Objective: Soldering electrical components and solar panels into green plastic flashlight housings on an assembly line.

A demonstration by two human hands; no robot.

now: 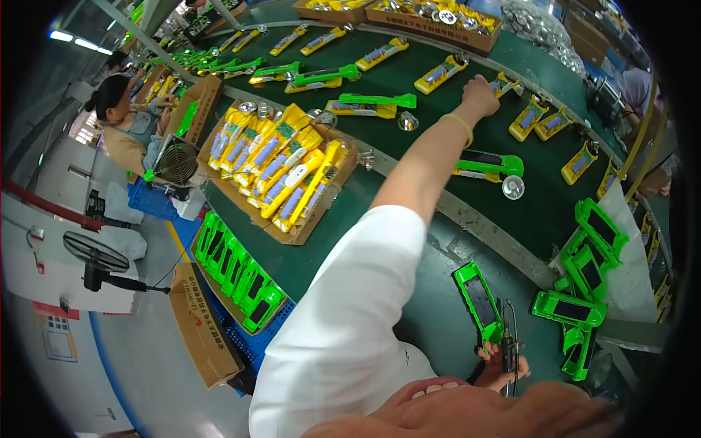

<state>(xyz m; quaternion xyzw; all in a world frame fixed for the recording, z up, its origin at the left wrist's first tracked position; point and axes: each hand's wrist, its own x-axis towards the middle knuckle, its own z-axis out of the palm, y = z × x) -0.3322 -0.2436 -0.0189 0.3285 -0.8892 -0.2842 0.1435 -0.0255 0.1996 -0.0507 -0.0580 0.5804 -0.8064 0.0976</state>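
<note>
My left arm stretches across to the green conveyor belt. Its hand (480, 98) is closed with curled fingers, right beside a yellow lamp body (504, 85) with a silver reflector. What lies inside those fingers is hidden. At the lower right my right hand (504, 371) is closed round a black electric screwdriver (508, 343), held upright with a metal hanger at its top. Next to the screwdriver a green lamp housing (478, 299) with a dark panel leans at a slant, its lower end near my right fingers.
More green housings (588, 255) lie piled at the right bench edge. A carton (292, 232) of yellow lamp bodies stands left of my arm, with a tray of green housings (234, 270) below. Green-and-yellow lamps (485, 164) line the belt. A co-worker (124, 117) sits far left.
</note>
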